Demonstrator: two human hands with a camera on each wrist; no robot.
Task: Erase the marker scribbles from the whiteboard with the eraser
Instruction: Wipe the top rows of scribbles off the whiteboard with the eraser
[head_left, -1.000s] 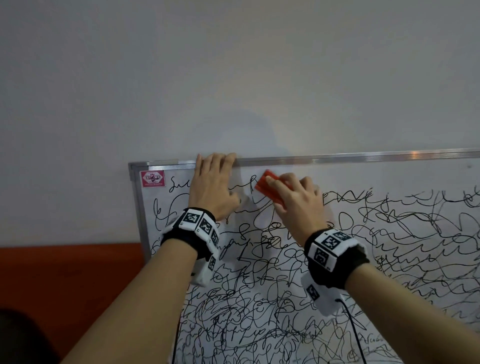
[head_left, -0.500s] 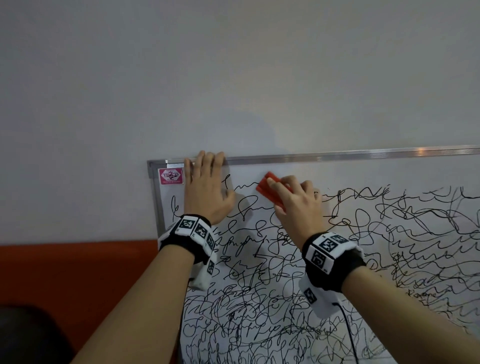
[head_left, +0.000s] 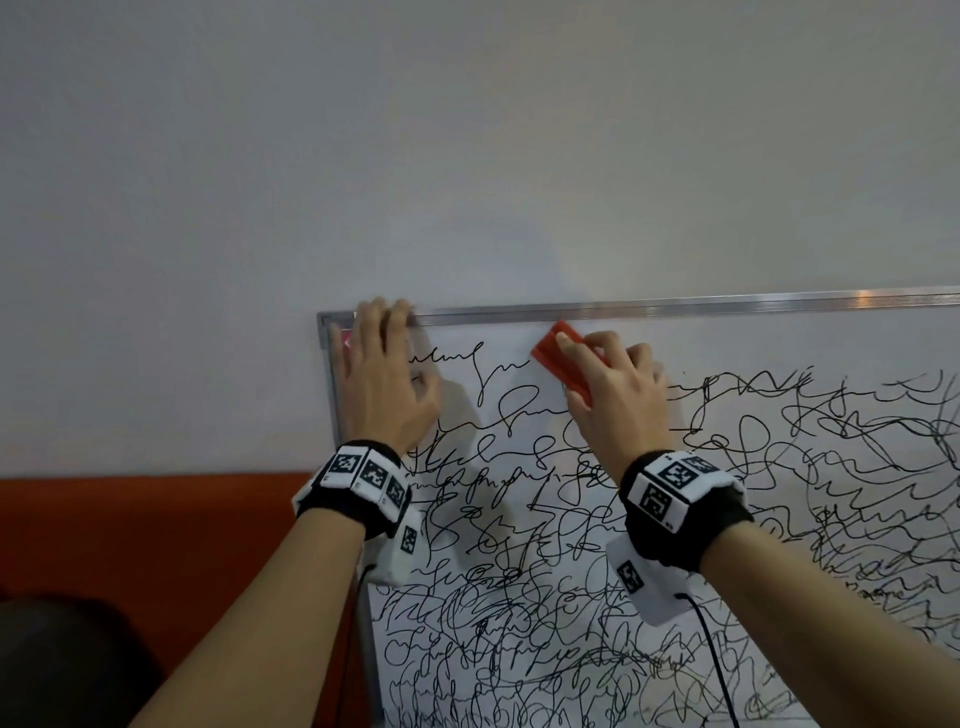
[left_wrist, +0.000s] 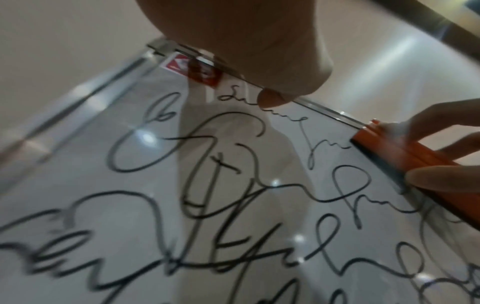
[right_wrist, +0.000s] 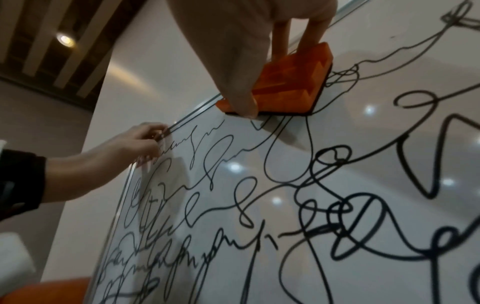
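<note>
While gripping the orange eraser (head_left: 563, 361) in right hand (head_left: 618, 395), pressed to whiteboard (head_left: 779, 343) top; left hand (head_left: 384, 374) flat, fingers straight, far-left corner.

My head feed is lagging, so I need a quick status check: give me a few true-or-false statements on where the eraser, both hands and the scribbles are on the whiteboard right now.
1. The right hand grips the orange eraser. True.
2. The eraser sits near the bottom edge of the whiteboard. False: it is pressed against the board just under the top frame.
3. The left hand rests on the board's top left corner, holding nothing. True.
4. The scribbles are all wiped away. False: black scribbles cover most of the board; only a strip along the top looks clean.
5. The two hands overlap on the eraser. False: they are apart, with scribbles between them.
</note>
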